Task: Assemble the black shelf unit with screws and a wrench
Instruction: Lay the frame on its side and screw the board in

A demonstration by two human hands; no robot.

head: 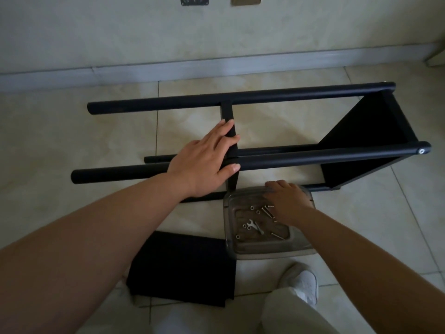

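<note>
Mid-assembly: left hand (204, 157) lies flat, fingers straight, steadying the crossbar (230, 138) of the shelf frame (289, 155) on its side on the floor, while right hand (287, 201) dips curled fingers into the tray (265, 249) among screws (268, 210) and wrench (255, 226); whether it holds anything, cannot tell. Next probably a screw for the crossbar joint. One panel (366, 126) fitted at the right end, loose panel (180, 263) near the knees.

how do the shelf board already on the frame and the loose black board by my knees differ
The fitted shelf board stands on edge between the frame's poles at their right end; the loose board lies flat on the floor tiles, joined to nothing. The fitted one sits beyond the clear tray of screws; the loose one lies left of the tray, partly under the left forearm. Both are flat, black panels.
</note>
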